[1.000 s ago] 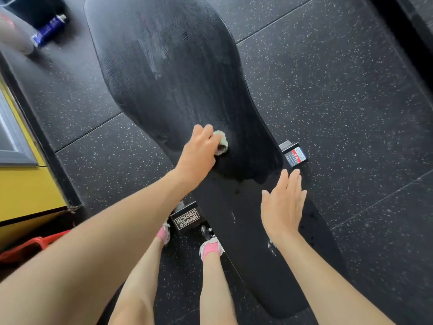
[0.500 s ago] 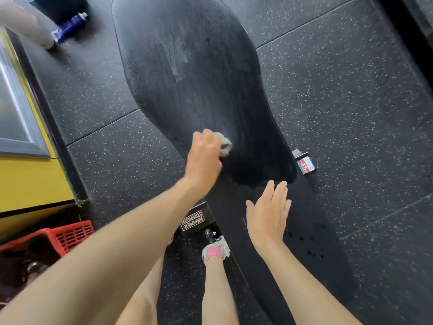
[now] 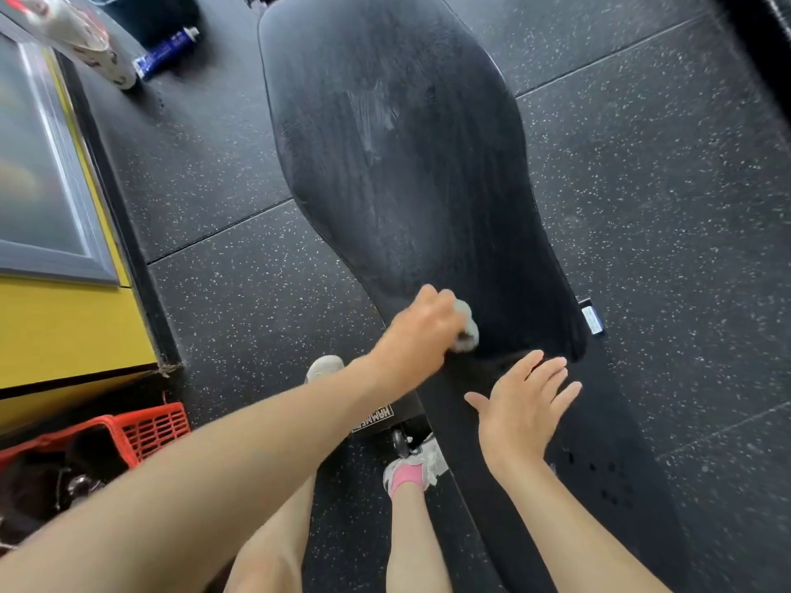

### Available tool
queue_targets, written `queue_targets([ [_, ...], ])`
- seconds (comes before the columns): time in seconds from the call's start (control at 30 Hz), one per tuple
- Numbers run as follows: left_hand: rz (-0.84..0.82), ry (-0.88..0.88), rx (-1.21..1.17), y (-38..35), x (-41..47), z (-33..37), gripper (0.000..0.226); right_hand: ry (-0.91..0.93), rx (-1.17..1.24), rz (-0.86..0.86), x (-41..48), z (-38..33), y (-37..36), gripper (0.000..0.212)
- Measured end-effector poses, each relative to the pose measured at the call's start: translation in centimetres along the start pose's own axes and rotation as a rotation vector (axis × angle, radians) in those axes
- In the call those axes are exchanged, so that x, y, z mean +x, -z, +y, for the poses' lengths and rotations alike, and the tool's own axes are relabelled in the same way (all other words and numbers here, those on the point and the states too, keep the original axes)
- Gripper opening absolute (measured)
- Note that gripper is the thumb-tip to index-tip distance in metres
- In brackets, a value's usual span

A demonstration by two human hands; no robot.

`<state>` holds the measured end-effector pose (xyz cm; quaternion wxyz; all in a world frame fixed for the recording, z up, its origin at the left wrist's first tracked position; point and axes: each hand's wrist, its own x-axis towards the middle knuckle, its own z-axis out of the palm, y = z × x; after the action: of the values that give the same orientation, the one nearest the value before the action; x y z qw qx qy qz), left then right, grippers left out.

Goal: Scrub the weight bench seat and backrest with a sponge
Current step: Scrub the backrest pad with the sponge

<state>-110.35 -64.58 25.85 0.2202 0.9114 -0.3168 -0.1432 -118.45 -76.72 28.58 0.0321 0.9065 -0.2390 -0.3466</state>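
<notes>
Speckled floor (image 3: 663, 207) all round, the long black backrest (image 3: 406, 186) across it, streaked pale and wet up the middle, the seat (image 3: 599, 507) carrying on below toward the person. Red basket (image 3: 141, 425) low on the left. Left hand (image 3: 421, 336) at the backrest's narrow low end, fingers curled tight; right hand (image 3: 524, 408) flat, fingers spread, holding nothing, over the seat's top end, touching or just above, can't tell. Blue can (image 3: 167, 51) lies far up by the backrest's head. And the sponge (image 3: 467, 331), small and pale, sits in that left grip, pressed to the pad just above the gap between the pads. Trouble, I'd say: the sponge is mostly buried in the fist, so a hard stroke could drag knuckles on the pad, or catch in that gap and pull it loose; a wet pad is slick, so a leaning right hand could slide. Edges: the backrest pinches in here, so wide strokes would run off the side. Room: floor open to the right, tighter on the left with the basket near the elbow; plenty of pad ahead.
</notes>
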Motion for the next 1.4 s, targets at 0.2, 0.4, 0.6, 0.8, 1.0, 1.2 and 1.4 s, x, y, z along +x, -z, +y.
queue_targets([
  [0.2,0.068,0.019,0.097,3.1,-0.9,-6.3,0.048,-0.055,-0.079,-0.069,0.6,-1.1,0.8,0.107],
  [0.4,0.011,0.119,0.026,0.6,-2.7,-0.1,0.043,-0.076,-0.082,-0.069,0.7,-1.5,0.8,0.106],
  [0.6,0.176,0.299,-0.053,2.1,-2.2,-4.9,0.048,-0.084,-0.1,-0.074,0.7,-1.7,0.7,0.106],
  [0.8,0.099,0.133,-0.024,-0.1,-3.4,-1.8,0.049,-0.066,-0.062,-0.057,0.7,-1.4,0.3,0.104],
  [1.0,0.351,0.555,-0.08,3.5,-0.3,-8.3,0.044,-0.038,-0.09,-0.017,0.6,-0.9,-0.2,0.104],
  [1.2,0.199,0.242,-0.034,-0.1,-3.4,-2.5,0.047,-0.023,-0.073,-0.008,0.4,-0.7,-0.3,0.103],
  [1.4,0.189,0.386,-0.041,2.2,-2.7,-6.2,0.047,0.005,-0.032,0.025,0.3,-0.1,-0.5,0.103],
])
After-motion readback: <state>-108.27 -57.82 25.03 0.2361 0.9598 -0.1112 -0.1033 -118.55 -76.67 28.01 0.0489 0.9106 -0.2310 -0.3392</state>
